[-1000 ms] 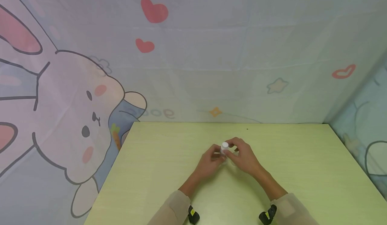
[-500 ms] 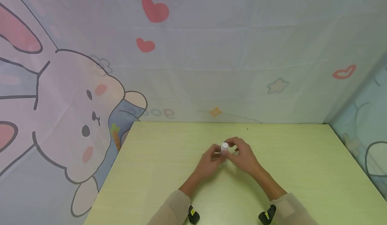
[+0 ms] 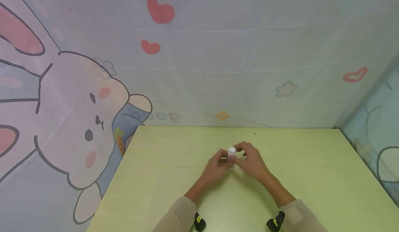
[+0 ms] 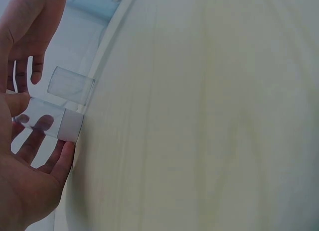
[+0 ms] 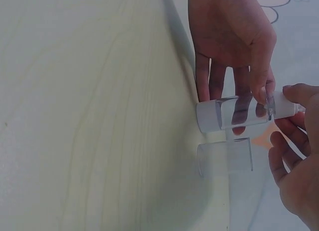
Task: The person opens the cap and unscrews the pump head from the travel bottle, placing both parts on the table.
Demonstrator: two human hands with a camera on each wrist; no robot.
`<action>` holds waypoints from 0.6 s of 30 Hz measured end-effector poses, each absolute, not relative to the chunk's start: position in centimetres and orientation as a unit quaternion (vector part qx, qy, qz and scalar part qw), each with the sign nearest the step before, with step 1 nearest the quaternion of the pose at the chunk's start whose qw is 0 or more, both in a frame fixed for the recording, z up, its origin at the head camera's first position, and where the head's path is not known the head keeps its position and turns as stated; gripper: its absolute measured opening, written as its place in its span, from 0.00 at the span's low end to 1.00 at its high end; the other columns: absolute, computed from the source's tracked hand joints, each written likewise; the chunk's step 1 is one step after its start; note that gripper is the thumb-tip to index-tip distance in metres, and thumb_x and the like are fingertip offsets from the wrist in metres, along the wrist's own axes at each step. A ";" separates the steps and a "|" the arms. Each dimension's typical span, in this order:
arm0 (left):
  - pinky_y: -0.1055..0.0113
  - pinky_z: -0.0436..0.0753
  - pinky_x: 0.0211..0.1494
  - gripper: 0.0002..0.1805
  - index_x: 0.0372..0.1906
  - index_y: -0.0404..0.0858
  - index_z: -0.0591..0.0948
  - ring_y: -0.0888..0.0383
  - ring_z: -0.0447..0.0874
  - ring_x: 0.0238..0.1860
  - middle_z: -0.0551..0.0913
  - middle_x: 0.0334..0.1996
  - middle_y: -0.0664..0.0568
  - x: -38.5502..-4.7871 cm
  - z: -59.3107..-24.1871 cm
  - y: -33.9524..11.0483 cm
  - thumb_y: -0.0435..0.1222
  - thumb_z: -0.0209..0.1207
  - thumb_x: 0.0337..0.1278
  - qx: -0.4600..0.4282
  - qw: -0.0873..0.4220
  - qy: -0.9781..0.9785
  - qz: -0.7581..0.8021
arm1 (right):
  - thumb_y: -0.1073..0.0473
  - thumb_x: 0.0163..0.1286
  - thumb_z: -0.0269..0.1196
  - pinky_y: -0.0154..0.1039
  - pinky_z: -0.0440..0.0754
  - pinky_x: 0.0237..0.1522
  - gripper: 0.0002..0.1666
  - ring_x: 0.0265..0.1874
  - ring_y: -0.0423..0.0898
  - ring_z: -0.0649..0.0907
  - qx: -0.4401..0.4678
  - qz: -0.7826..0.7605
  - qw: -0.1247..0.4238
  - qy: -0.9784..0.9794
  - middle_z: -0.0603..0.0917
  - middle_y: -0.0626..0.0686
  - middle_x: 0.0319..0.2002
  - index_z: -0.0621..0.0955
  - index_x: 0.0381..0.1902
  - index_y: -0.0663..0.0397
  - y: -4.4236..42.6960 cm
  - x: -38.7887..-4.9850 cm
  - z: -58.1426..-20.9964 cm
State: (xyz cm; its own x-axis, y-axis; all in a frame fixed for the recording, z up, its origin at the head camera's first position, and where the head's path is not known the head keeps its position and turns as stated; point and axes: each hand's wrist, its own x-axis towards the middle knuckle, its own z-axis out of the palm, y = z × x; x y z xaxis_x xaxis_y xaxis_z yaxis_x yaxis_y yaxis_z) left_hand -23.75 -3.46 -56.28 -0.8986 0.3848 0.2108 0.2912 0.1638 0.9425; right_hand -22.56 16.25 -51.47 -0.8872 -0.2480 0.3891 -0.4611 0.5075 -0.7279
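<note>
A small clear bottle (image 5: 249, 111) stands upright on the table, with a white base (image 5: 208, 116) and a white top (image 5: 284, 105) that ends in a small tip. My left hand (image 3: 216, 166) grips the clear body from the left, thumb near the top. With thumb and fingers, my right hand (image 3: 253, 161) pinches the white top from the other side. Right beside the bottle, under the right hand, a clear cylindrical cap (image 5: 224, 156) rests on the table; the left wrist view shows this cap (image 4: 72, 85) too. Fingers partly hide the bottle in the head view.
The pale yellow-green table (image 3: 174, 149) spreads around both hands. Behind its far edge hangs a cloth backdrop (image 3: 218, 52) printed with a rabbit and hearts. A tiny dark speck (image 3: 255, 133) lies near the far edge. Black wrist devices (image 3: 199, 222) sit at both sleeves.
The bottle, the cap and both hands keep their places. Only the right hand's fingertips shift very slightly at the white top.
</note>
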 end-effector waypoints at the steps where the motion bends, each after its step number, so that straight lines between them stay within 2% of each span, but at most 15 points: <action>1: 0.60 0.84 0.64 0.10 0.55 0.46 0.79 0.49 0.84 0.63 0.84 0.57 0.54 -23.8 -56.3 -3.5 0.38 0.64 0.76 0.222 0.038 0.763 0.606 | 0.56 0.71 0.75 0.56 0.83 0.51 0.18 0.52 0.59 0.82 0.207 0.451 0.118 -0.860 0.85 0.49 0.47 0.83 0.53 0.54 16.3 -22.5 -51.4; 7: 0.60 0.83 0.65 0.10 0.55 0.47 0.79 0.52 0.83 0.64 0.84 0.58 0.56 -23.8 -56.2 -3.6 0.39 0.64 0.76 0.222 0.037 0.768 0.599 | 0.57 0.71 0.74 0.54 0.83 0.50 0.16 0.51 0.59 0.82 0.215 0.448 0.118 -0.860 0.85 0.49 0.47 0.84 0.54 0.54 16.3 -22.6 -51.2; 18: 0.62 0.84 0.64 0.10 0.56 0.46 0.79 0.52 0.84 0.63 0.84 0.58 0.54 -23.8 -56.2 -3.5 0.39 0.64 0.76 0.217 0.041 0.771 0.597 | 0.60 0.72 0.73 0.52 0.84 0.49 0.16 0.51 0.56 0.82 0.226 0.445 0.116 -0.859 0.85 0.49 0.48 0.84 0.55 0.56 16.3 -22.5 -51.2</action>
State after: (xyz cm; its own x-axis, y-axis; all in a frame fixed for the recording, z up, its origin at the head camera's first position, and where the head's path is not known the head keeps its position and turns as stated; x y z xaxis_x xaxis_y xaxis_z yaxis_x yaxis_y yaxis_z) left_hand -23.82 -3.48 -56.19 -0.9027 0.3831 0.1961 0.2855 0.1922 0.9389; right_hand -22.50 16.33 -51.16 -0.8709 -0.2847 0.4006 -0.4915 0.5010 -0.7124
